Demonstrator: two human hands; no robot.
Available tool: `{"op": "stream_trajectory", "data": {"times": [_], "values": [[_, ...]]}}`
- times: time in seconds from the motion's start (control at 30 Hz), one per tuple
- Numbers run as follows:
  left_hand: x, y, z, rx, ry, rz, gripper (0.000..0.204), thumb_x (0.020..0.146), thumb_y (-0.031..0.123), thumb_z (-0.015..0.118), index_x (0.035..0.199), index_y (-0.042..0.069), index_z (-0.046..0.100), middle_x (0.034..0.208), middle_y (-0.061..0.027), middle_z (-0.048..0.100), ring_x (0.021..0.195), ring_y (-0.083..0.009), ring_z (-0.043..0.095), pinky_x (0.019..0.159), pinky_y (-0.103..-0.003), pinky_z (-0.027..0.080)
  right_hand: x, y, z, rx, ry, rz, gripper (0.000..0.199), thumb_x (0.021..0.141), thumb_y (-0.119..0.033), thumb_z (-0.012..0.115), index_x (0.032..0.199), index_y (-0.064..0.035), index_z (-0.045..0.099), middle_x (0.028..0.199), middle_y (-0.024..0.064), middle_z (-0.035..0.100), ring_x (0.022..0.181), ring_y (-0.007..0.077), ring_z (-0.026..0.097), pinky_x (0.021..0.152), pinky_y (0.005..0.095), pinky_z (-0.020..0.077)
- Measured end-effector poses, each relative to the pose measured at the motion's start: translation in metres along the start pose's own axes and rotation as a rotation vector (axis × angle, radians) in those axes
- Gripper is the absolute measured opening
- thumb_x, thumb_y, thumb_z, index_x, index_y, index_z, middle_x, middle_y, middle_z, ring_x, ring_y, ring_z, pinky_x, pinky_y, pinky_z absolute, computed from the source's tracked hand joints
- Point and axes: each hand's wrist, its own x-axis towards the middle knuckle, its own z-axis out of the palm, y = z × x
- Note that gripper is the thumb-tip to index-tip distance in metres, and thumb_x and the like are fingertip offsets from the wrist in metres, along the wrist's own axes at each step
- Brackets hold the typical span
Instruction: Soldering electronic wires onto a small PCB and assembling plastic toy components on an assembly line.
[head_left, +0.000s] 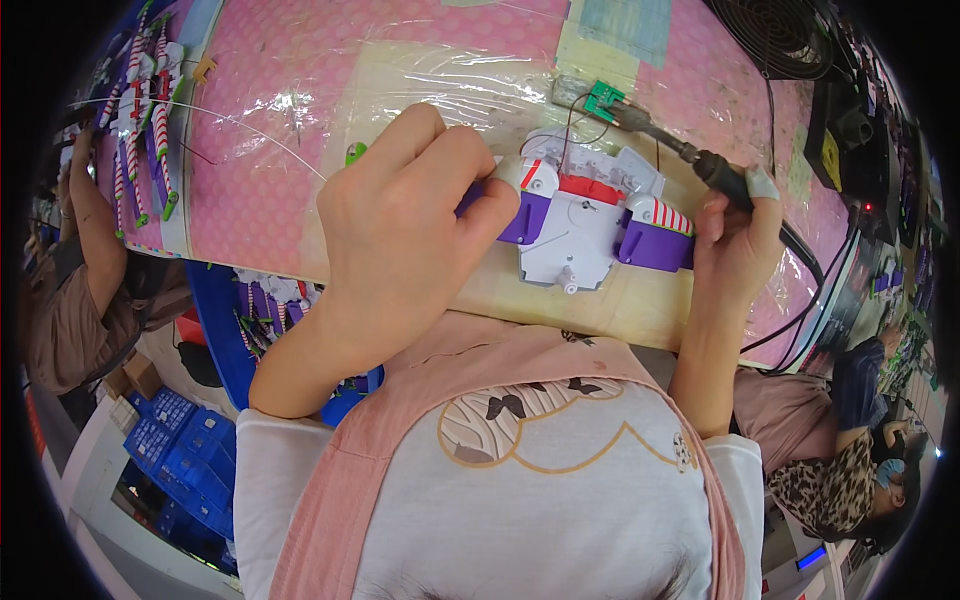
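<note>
My right hand grips a soldering iron by its dark handle. The iron's metal tip meets or nearly meets a small green circuit board, from which thin wires run down to a toy assembly. That assembly has a white body, purple side pieces, red-striped wing parts and a red strip. Closed at its left side is my left hand, with thumb and fingertips pressed on the purple and white wing. A thin strand, apparently solder wire, reaches that hand from the left; its end is hidden.
Pink, plastic-covered worktop lies beneath. Striped toy parts are heaped at far left, and a blue bin of parts stands below the table edge. A black fan sits far right, near the iron's cord. Other people work on both sides.
</note>
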Motion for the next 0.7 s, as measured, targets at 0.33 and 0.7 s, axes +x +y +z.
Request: {"op": "stream_trajectory", "data": {"times": [0.33, 0.7], "values": [[0.013, -0.008, -0.031, -0.201, -0.043, -0.167, 0.007, 0.079, 0.005, 0.055, 0.083, 0.001, 0.051, 0.064, -0.0089, 0.046, 0.054, -0.0209, 0.047, 0.052, -0.029, 0.039, 0.046, -0.113, -0.091, -0.205, 0.451, -0.714, 0.020, 0.085, -0.016, 0.053, 0.074, -0.0001, 0.057, 0.048, 0.0030, 0.048, 0.038, 0.0078, 0.039, 0.037, 0.0218, 0.0293], [0.074, 0.002, 0.029, -0.153, -0.140, 0.079, 0.017, 0.075, 0.016, 0.063, 0.072, 0.000, 0.058, 0.055, -0.0070, 0.053, 0.050, -0.0196, 0.051, 0.048, -0.032, 0.038, 0.050, -0.075, -0.046, -1.027, -0.405, -0.182, 0.028, 0.080, -0.024, 0.061, 0.089, 0.0022, 0.063, 0.072, 0.0051, 0.061, 0.066, 0.0126, 0.055, 0.061, 0.0262, 0.0436]]}}
